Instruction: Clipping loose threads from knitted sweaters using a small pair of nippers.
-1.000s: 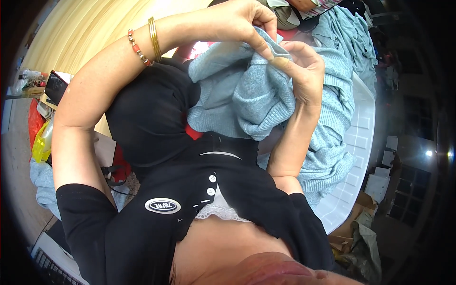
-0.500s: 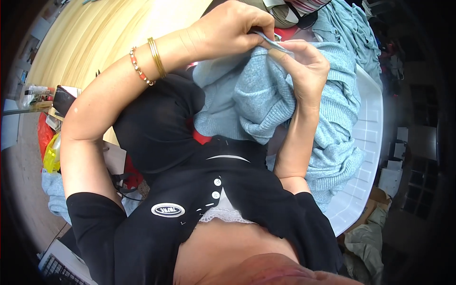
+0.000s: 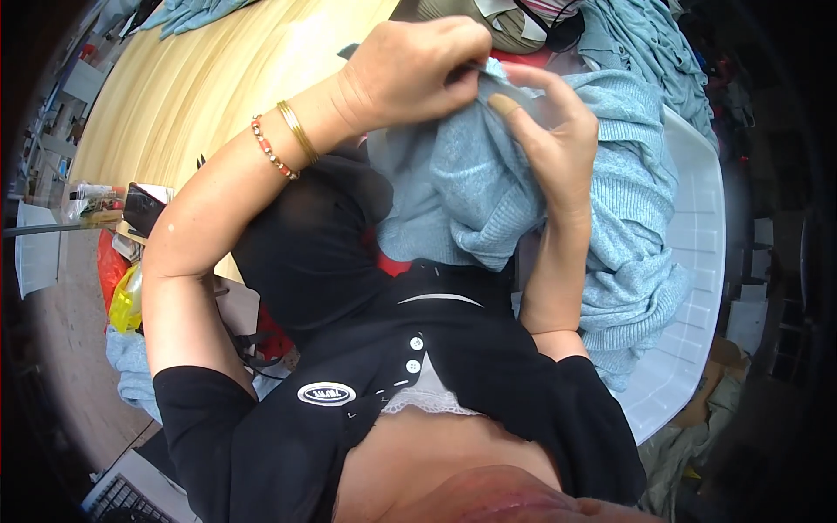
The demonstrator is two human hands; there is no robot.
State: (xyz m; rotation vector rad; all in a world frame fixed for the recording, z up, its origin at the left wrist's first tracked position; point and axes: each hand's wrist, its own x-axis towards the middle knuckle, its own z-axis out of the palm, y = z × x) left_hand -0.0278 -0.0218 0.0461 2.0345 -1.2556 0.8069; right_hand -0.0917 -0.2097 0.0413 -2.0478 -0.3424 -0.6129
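Note:
A light blue knit garment hangs bunched over my lap, its upper edge raised between my hands. My left hand, with gold bangles and a beaded bracelet on the wrist, is closed on that edge. My right hand is just to the right, its thumb and forefinger at the same edge, with a tan cover on the thumb tip. A dark grey pointed piece shows beyond the left wrist; what it is I cannot tell.
On the right, a white plastic basket holds more light blue knitwear. A wooden table spans the upper left, with blue cloth at its far edge. Red and yellow bags hang at the left.
My right thumb and forefinger have spread a little, and the left hand has lowered slightly. The view has shifted, showing more of the table. The dark grey piece has come into sight beyond the left wrist.

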